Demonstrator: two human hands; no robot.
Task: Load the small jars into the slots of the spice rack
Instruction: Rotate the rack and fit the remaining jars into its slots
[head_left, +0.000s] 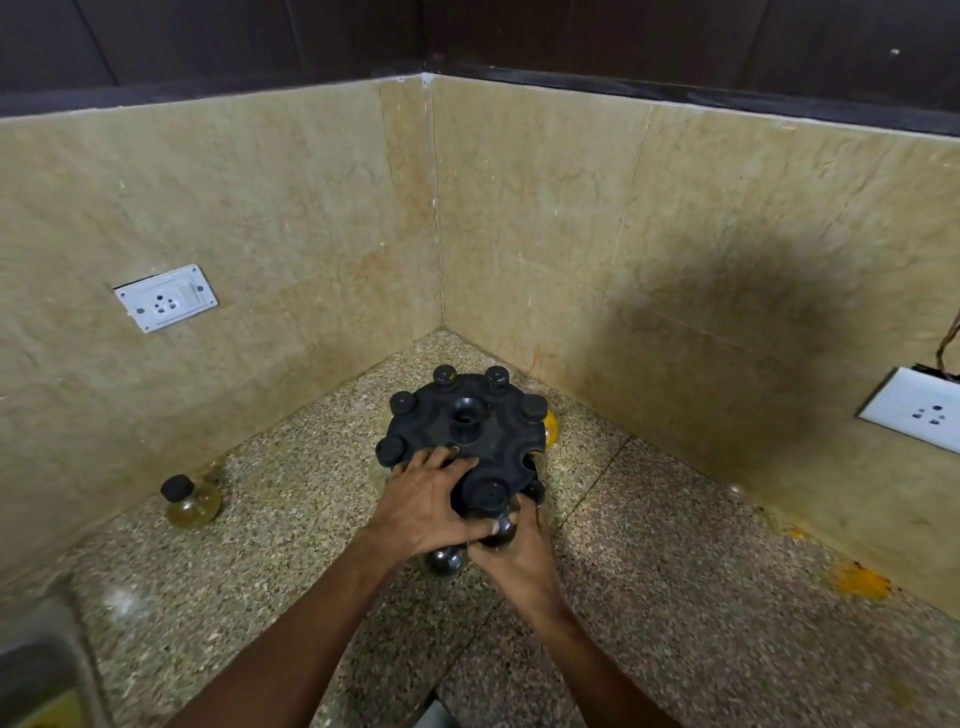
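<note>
The fingers (511, 514) of the right hand (514, 556) curl around a small black-capped glass jar (491, 496) at the near edge of the round black plastic spice rack (462, 436). The left hand (426, 493) lies on the top of the rack, its fingers spread and pressing beside this jar. Several black caps stand in the slots around the rim. The rack stands on the speckled stone tabletop (649, 545) in the corner. Another small jar with yellowish content (191, 501) stands well apart at the left, below a white wall socket (165, 297).
</note>
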